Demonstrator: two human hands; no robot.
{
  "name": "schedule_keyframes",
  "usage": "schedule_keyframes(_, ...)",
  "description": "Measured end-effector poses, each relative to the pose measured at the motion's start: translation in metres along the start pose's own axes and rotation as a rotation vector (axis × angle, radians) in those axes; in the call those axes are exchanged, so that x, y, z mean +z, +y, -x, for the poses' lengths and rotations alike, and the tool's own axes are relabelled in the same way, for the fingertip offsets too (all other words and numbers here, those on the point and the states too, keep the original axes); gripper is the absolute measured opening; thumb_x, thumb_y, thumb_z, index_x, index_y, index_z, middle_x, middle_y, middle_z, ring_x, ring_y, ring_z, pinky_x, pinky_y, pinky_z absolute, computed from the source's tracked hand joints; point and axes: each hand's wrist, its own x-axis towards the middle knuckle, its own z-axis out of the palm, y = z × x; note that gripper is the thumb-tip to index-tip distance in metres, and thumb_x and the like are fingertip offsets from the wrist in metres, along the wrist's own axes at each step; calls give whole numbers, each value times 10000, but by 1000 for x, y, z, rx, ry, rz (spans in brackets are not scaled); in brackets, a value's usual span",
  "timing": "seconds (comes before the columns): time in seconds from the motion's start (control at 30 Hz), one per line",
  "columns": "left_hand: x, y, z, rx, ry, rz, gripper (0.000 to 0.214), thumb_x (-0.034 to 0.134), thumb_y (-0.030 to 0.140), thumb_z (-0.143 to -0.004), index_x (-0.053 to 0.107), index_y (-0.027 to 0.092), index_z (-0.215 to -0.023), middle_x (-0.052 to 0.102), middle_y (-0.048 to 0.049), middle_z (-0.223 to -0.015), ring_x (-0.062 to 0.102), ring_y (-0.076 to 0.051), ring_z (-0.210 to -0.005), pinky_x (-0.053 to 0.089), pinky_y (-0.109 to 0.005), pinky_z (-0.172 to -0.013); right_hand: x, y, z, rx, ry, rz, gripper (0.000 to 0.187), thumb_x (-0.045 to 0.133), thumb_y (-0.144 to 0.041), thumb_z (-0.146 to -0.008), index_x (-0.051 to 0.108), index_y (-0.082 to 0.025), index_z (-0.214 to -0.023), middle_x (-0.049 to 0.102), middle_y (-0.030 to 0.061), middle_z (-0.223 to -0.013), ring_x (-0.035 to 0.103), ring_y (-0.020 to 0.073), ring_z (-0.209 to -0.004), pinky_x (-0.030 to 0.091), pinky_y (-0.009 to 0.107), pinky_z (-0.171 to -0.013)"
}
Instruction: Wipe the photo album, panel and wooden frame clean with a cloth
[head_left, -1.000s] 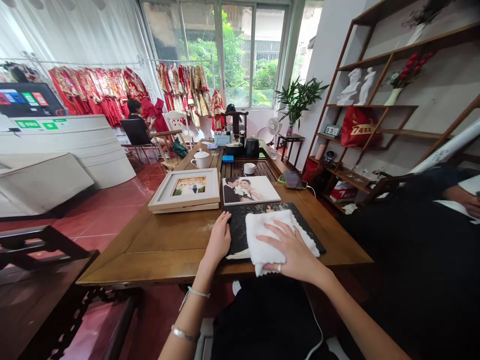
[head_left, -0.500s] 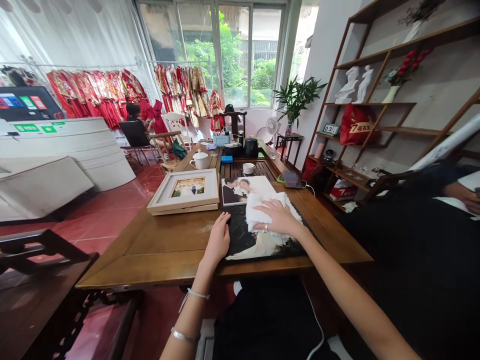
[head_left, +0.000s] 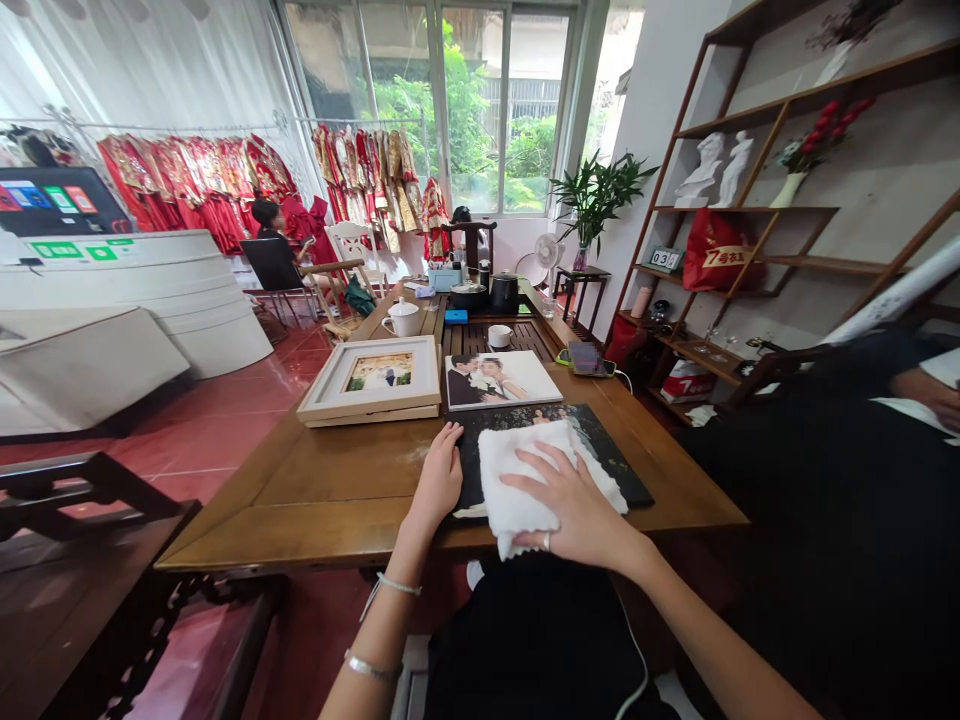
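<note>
A dark photo panel (head_left: 622, 480) lies flat at the near edge of the wooden table. My right hand (head_left: 574, 505) presses a folded white cloth (head_left: 510, 480) onto it, the fingers spread over the top and the thumb low along the cloth's near edge. Much of the panel's picture is hidden beneath cloth and hand. My left hand (head_left: 441, 475) rests against the panel's left edge, its fingers straight and pointing away from me. Just beyond the panel is a white photo print (head_left: 525, 375) of a couple.
Light wooden picture frames (head_left: 375, 380) are stacked to the left. Farther back on the table (head_left: 300, 490) stand a white lidded cup (head_left: 403, 318), a small white cup (head_left: 499, 336), a black kettle (head_left: 505, 293) and a phone (head_left: 589, 360). A person in dark clothes (head_left: 840, 500) is at the right.
My right hand has drawn the white cloth toward me, from the panel's upper part to its near edge. The panel's far part now shows. My left hand stays in place.
</note>
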Motion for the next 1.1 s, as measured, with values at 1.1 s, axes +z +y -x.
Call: schedule_keyframes(1.1,-1,1,-1,-14,0,16,401,342,102,-863,590,109,-1179,559,-162,-1314,454,-234,-1301,322,-455,-1121,4,-11,-12,23,7,52,722,447,-737,-777,415,-347,-1383,337,87,-1494,160,382,-1365,102,648,-1053)
